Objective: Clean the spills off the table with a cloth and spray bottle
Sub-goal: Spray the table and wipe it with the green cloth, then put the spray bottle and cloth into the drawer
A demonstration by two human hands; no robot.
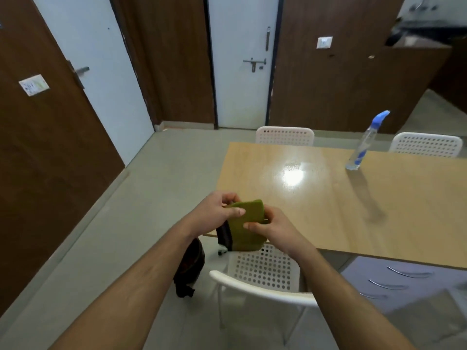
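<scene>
A folded olive-green cloth (249, 224) hangs in the air near the table's front left corner. My left hand (217, 213) pinches its upper left edge. My right hand (271, 224) grips its right side. Both hands are over the white chair, just off the wooden table (379, 218). A clear spray bottle with a blue nozzle (364, 145) stands upright at the far side of the table, well away from both hands. A bright light glare shines on the tabletop; I cannot make out any spills.
A white perforated chair (262, 279) stands right below my hands. Two more white chairs (284, 135) stand behind the table. A dark bag (189, 269) lies on the floor at the left. Grey drawers (404, 281) sit under the table. Doors line the back wall.
</scene>
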